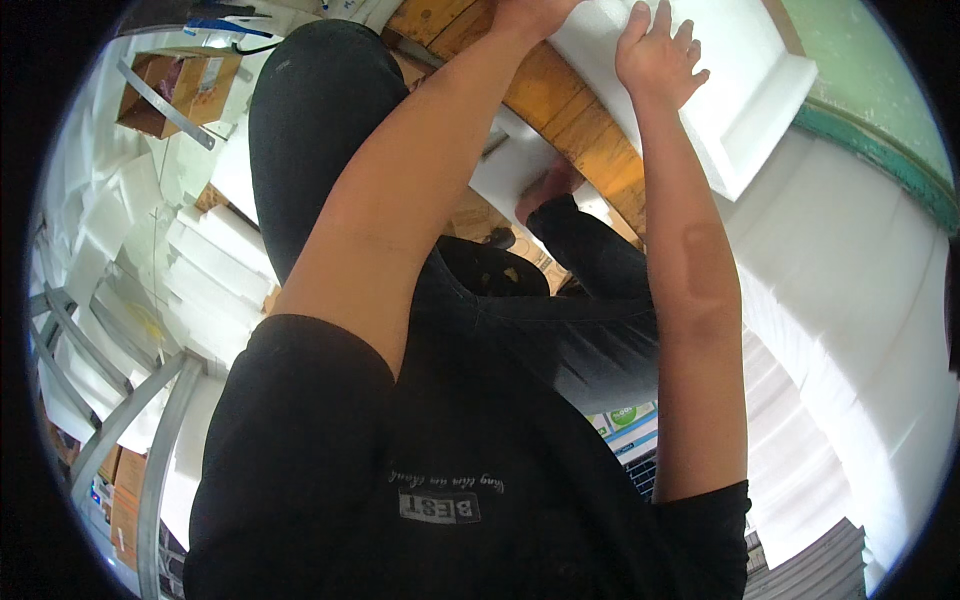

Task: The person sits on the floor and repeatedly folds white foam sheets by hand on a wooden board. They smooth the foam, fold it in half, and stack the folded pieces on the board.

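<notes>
At the top edge of the head view, my left hand (534,16) is partly cut off over the wooden plank surface, beside a white foam piece (750,82); its fingertips are out of frame, so its hold cannot be seen. My right hand (664,60) lies on or just above the same foam, fingers spread and nothing in them. The foam has a raised rim along its lower right side. Its lower corner projects past the edge of the planks (577,112).
A green-edged surface (877,142) is at the right, above draped white sheeting (847,247). Left are an open cardboard box (180,90), a metal strip (165,105), stacked white foam blocks (217,262) and a grey metal frame (161,420). My bent legs are beside the planks.
</notes>
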Demonstrator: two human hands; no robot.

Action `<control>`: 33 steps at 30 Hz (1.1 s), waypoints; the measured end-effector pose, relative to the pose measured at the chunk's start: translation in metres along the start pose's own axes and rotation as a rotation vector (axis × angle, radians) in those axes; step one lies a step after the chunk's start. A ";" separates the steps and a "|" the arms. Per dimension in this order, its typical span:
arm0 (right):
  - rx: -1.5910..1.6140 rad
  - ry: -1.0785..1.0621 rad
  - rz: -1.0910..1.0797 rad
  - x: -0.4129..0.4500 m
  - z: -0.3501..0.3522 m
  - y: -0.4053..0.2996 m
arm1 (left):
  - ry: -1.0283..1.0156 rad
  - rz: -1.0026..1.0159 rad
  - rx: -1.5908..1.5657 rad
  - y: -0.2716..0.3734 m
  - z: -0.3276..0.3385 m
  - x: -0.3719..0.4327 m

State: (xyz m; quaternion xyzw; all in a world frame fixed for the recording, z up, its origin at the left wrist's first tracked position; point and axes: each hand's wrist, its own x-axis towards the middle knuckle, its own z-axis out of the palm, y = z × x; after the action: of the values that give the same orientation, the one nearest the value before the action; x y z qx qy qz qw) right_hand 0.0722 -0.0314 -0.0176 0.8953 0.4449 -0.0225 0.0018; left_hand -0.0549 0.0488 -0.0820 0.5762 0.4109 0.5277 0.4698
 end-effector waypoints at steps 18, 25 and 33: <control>-0.015 0.021 -0.029 -0.008 0.003 0.003 | 0.002 0.102 0.112 -0.028 0.002 -0.007; -0.011 0.066 0.000 -0.005 0.006 -0.001 | 0.018 -0.064 0.203 -0.021 0.006 -0.002; -0.001 0.067 0.001 -0.002 0.007 0.001 | 0.094 -0.005 0.192 -0.008 0.005 -0.004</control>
State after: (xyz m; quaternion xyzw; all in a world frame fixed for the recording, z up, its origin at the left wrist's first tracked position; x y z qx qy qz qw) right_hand 0.0717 -0.0333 -0.0243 0.8958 0.4442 0.0077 -0.0125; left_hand -0.0497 0.0463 -0.0910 0.5921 0.4826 0.5113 0.3938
